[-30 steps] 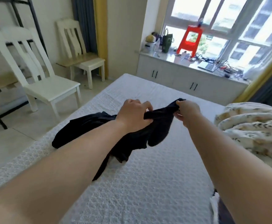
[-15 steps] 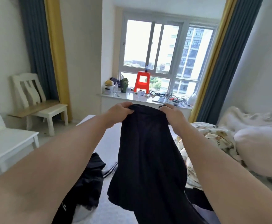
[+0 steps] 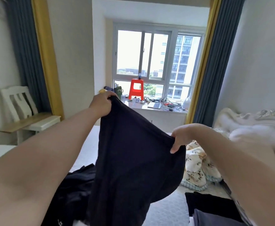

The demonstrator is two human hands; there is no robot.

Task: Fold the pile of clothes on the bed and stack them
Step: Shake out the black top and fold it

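left hand (image 3: 101, 103) pinching black garment (image 3: 133, 160) top edge, right hand (image 3: 180, 137) gripping its right edge, garment hanging above bed (image 3: 166, 207)

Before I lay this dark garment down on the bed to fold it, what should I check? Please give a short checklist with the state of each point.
1. Left hand grips the top edge of the dark navy cloth garment: ok.
2. Right hand grips the other end of that edge: ok.
3. Edge level: not ok, left end higher.
4. Garment hangs open and flat: not ok, it sags and bulges.
5. Free bed surface below: not ok, a crumpled black garment lies there.
6. Front or back facing up: cannot tell.
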